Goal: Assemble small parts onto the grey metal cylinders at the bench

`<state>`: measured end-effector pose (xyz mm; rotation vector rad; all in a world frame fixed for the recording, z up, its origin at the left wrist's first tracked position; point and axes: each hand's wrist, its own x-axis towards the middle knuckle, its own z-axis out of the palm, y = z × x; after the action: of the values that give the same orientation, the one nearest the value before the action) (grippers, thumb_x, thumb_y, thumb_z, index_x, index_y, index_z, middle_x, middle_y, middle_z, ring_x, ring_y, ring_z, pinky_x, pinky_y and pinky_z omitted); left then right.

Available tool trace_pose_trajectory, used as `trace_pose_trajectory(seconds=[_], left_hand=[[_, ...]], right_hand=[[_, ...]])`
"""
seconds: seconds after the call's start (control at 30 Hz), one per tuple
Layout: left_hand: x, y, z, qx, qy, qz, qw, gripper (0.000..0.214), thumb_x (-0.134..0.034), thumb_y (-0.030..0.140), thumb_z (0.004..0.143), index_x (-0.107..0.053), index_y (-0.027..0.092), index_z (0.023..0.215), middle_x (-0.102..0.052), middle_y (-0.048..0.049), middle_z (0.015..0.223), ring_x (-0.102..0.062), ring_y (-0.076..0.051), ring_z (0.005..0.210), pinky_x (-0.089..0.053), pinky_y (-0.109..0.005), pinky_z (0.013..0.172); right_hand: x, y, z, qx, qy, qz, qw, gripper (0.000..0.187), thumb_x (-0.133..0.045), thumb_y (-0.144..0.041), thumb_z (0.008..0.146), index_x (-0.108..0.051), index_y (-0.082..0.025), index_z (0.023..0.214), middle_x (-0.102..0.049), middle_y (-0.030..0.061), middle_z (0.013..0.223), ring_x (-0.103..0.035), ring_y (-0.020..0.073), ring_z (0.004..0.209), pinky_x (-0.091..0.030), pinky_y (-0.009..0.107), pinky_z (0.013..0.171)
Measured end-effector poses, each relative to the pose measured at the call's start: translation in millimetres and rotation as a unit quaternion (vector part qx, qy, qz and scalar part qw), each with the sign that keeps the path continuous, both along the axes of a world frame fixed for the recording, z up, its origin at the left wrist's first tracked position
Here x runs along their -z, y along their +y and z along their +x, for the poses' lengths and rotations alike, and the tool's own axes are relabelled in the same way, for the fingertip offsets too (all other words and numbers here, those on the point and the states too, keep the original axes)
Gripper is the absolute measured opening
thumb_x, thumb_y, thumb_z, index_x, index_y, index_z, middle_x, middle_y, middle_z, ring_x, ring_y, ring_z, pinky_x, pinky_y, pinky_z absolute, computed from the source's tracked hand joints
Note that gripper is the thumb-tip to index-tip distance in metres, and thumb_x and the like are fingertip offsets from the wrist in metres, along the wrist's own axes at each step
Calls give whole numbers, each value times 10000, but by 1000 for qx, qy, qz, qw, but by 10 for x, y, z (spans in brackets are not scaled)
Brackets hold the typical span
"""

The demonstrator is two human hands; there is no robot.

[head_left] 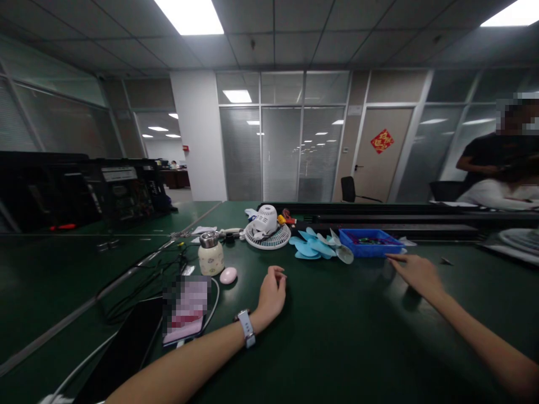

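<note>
My left hand [273, 293] rests on the green table, its fingers loosely bent and nothing visible in them. A watch with a pale strap [247, 328] is on that wrist. My right hand [416, 274] reaches in from the right, slightly blurred, fingers stretched towards the front right corner of a blue plastic tray [357, 251]. Whether the fingertips touch the tray I cannot tell. Small dark parts in the tray are too small to name. Left of it lie light-blue fan blades [311, 247]. A white fan motor housing [266, 220] sits on a round white fan grille [269, 241].
At left are a cream bottle [211, 258], a pink rounded object [228, 275], a phone [187, 308] with a cable, and a black flat device [126, 348]. Dark open computer cases [122, 191] stand behind. Black rails [387, 219] border the far edge. Two people sit or stand at right.
</note>
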<state>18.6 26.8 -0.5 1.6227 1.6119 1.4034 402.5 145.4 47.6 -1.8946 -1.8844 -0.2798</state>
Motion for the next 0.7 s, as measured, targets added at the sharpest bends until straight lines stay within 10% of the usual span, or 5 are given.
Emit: trace_pose_trajectory(seconds=[0.7], left_hand=[[-21, -20, 7, 6, 10, -18, 1000, 205, -442, 247, 881, -475, 179, 1071, -629, -88, 1000, -606, -205, 943, -449, -349, 841]], right_hand=[[103, 137, 141, 5, 15, -15, 1000, 439, -441, -425, 863, -736, -183, 1081, -734, 140, 800, -686, 324, 723, -515, 400, 633]])
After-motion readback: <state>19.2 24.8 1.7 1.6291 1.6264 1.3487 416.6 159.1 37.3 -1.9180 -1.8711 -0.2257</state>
